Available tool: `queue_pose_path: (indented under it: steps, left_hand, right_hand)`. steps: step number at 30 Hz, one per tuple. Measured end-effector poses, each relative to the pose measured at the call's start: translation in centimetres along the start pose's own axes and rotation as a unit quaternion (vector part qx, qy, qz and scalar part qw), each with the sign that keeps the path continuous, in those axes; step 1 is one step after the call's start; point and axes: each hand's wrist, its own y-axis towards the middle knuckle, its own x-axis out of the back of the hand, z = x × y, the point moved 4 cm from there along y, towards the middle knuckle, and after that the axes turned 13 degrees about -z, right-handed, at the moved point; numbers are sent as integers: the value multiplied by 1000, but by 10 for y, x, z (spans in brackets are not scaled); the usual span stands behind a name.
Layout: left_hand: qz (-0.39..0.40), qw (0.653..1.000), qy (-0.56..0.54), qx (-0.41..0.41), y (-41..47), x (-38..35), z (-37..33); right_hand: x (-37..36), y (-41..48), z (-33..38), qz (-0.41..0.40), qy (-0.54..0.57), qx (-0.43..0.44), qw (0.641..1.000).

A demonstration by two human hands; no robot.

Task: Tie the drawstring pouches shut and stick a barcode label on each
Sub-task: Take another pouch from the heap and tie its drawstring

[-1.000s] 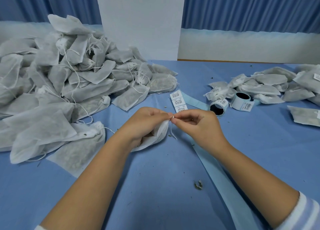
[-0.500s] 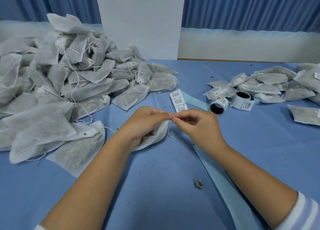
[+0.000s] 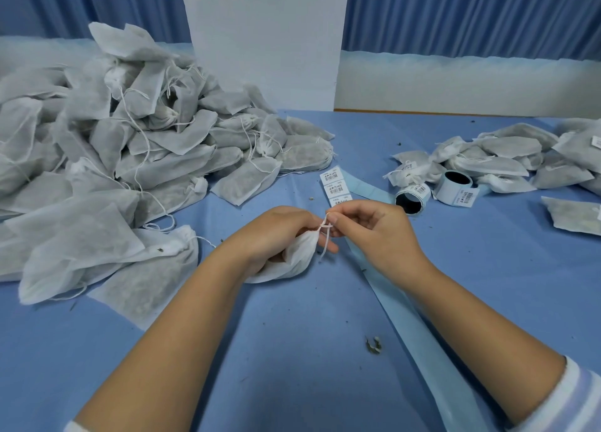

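The pouch in work sits at the centre of the view, low over the surface. The left hand is wrapped round its gathered neck, with one finger pointing out toward 3 o'clock. The right hand, just beside it at 3 o'clock, pinches the drawstring between thumb and forefinger, and a small loop and a loose tail hang from it. The hands sit close together, each clamped on its own part, and the knot looks half made. The pouch is thin non-woven fabric with loose dried filling, so it will likely be light and floppy and will crush easily. The best hold is the bunched neck rather than the belly. The string is fine and probably slippery, so it wants a fingertip pinch near the knot. A strip of barcode labels lies at 12 o'clock just beyond the hands, with two label rolls at 2 o'clock. A heap of unlabelled pouches fills 10 o'clock, and labelled pouches lie at 2 o'clock. Pale backing tape runs off toward 5 o'clock.
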Motion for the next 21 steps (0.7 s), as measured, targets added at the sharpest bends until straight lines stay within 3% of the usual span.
queue_pose_path:
  steps: [8,16,21]
  left_hand:
    - [-8,999,-33,30,0,1,2]
    - [-26,999,-20,8,0,2,3]
    - [-104,993,-22,-54,1,3,-2]
  right_hand:
    - [-1,0,5,5,11,24,1000]
    - [0,2,2,-4,0,21,1000]
    - [3,5,0,-16,19,0,1000]
